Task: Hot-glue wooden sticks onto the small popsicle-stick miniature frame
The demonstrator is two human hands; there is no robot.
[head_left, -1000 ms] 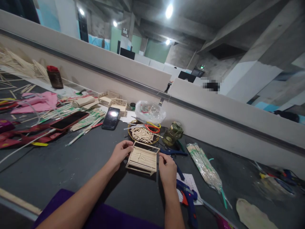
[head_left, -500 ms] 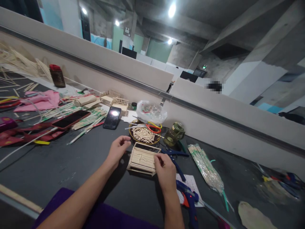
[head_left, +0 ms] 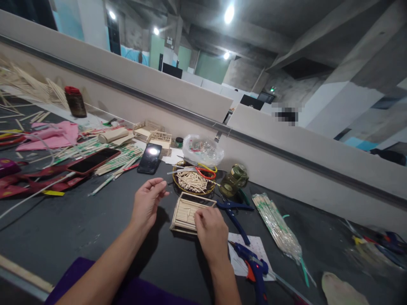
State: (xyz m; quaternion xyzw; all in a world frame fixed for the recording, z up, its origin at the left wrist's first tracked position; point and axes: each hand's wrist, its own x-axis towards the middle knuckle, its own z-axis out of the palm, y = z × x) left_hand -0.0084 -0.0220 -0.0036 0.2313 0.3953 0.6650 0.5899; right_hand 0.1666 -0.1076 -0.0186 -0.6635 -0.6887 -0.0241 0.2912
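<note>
A small wooden-stick frame (head_left: 182,218) rests on the dark table in front of me, with a few short stick pieces (head_left: 187,212) lying on its slatted surface. My right hand (head_left: 212,228) is over the frame's right side, fingers curled and pinched together; what lies between them is hidden. To the left of the frame my left hand (head_left: 148,201) is raised, thumb and forefinger pressed together, and anything in that pinch is too small to make out. Just behind the frame stands a round basket (head_left: 174,183) holding many short cut sticks (head_left: 192,181).
Scissors (head_left: 206,170) lie across the basket. Blue pliers (head_left: 237,216) and a blue glue gun (head_left: 251,258) are on the right, near a bagged stick bundle (head_left: 276,220). A green jar (head_left: 234,180) stands behind. Phones (head_left: 149,159) and loose sticks (head_left: 117,167) lie left.
My right hand has moved left, further over the frame and its loose pieces. My left hand has drawn back to the left, its fingers closing together.
</note>
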